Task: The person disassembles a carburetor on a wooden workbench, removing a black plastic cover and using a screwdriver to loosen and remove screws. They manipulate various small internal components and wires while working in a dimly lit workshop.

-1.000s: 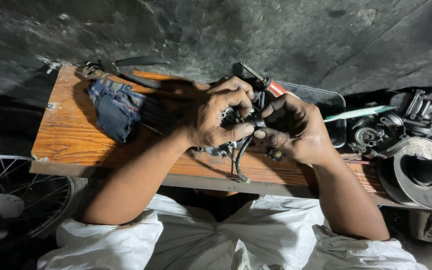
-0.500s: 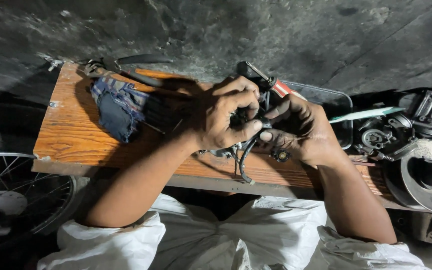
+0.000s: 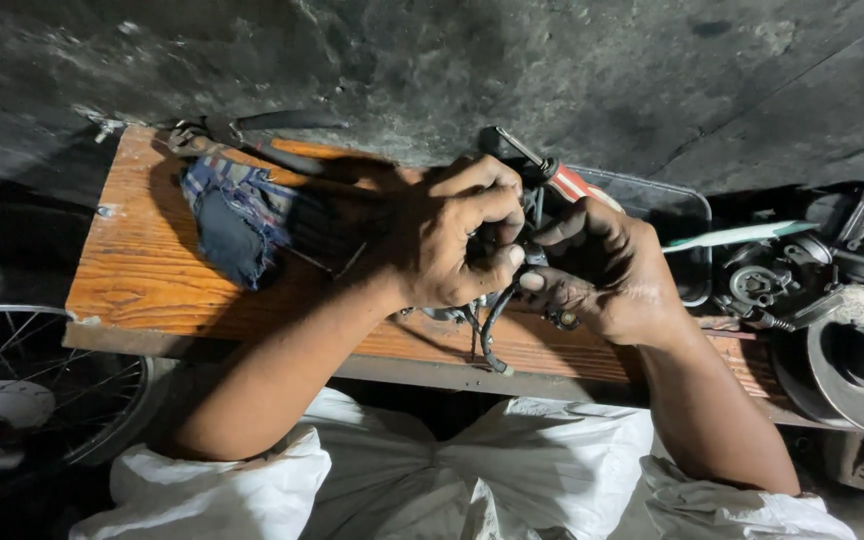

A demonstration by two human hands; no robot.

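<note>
Left hand [image 3: 452, 245] and right hand [image 3: 602, 270] both close around a small dark part [image 3: 512, 255] above the bench [image 3: 132, 270]; black wires [image 3: 487, 335] hang beneath; screwdriver [image 3: 552, 172] just behind; rag [image 3: 232, 215] left.

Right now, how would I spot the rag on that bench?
Find the orange wooden bench. On its left part, beside the left hand, lies a crumpled blue checked rag. It is the only soft cloth among metal tools and parts.
</note>
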